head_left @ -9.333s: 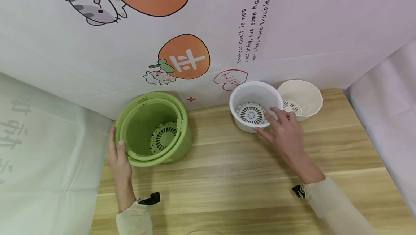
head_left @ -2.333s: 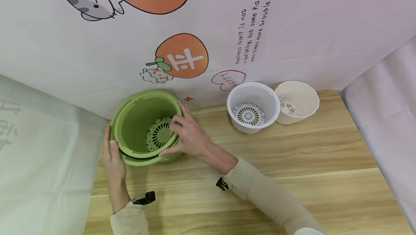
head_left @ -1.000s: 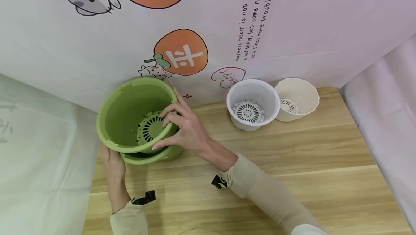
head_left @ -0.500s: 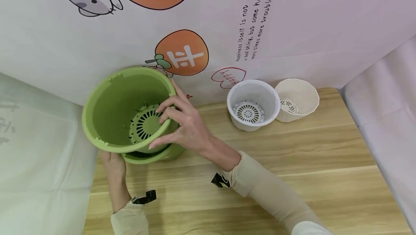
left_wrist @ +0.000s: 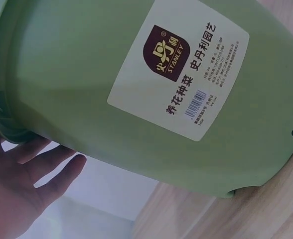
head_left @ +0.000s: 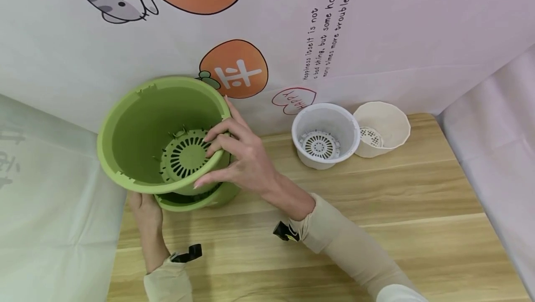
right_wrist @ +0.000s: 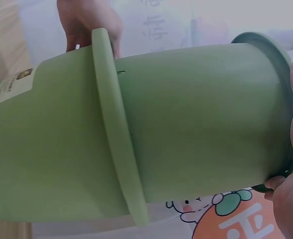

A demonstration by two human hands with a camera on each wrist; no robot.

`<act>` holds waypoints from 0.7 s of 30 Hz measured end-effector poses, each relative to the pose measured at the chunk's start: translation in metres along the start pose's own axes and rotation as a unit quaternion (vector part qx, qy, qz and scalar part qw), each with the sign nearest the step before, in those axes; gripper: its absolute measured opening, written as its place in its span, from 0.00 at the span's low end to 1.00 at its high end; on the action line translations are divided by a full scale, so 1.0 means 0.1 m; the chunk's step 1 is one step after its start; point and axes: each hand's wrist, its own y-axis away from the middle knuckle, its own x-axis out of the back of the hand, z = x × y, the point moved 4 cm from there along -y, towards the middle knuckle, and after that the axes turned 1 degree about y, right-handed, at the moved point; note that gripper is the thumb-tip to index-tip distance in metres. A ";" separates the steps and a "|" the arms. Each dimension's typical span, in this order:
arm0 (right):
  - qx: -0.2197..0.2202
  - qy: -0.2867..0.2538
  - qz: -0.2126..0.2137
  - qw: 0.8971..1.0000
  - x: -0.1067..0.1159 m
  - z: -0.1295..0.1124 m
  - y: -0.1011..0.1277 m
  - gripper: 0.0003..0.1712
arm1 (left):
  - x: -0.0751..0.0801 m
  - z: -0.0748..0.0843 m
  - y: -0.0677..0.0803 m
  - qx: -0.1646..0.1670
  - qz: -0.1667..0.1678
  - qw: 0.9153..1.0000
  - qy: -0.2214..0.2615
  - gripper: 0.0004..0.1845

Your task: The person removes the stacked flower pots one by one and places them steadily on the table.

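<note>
A green plastic flowerpot (head_left: 138, 130) with a slotted bottom is lifted and tilted, its lower part still inside a second green flowerpot (head_left: 227, 195) standing on the table. My right hand (head_left: 248, 162) grips the upper pot's right rim, thumb outside and fingers over the edge. In the right wrist view, a long stretch of the upper pot's wall (right_wrist: 201, 119) shows above the lower pot's rim (right_wrist: 114, 119). My left hand (head_left: 146, 213) holds the lower pot at its left rim, partly hidden under the upper pot. A white label (left_wrist: 186, 69) is on the lower pot's side.
A white flowerpot (head_left: 307, 123) with a slotted base stands at the back of the wooden table (head_left: 334, 227). Right beside it is a cream pot (head_left: 394, 128) with a perforated bottom. A printed cloth (head_left: 376, 37) hangs behind, and pale cloth borders both sides.
My right hand went from the white pot to the inner green pot's rim. That pot has risen and shifted left out of the outer one. My left hand stays at the outer pot.
</note>
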 end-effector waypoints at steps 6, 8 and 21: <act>0.000 -0.012 0.013 1.000 0.11 -0.04 -0.06 0.30 | 0.00 0.01 -0.02 -0.005 0.006 1.000 0.003 0.20; 0.005 -0.010 0.016 1.000 0.15 -0.05 -0.09 0.30 | 0.00 0.03 -0.02 -0.005 0.007 1.000 0.007 0.20; -0.001 0.003 0.043 0.999 0.42 -0.05 -0.08 0.30 | 0.02 0.02 -0.04 0.020 -0.024 0.999 0.018 0.24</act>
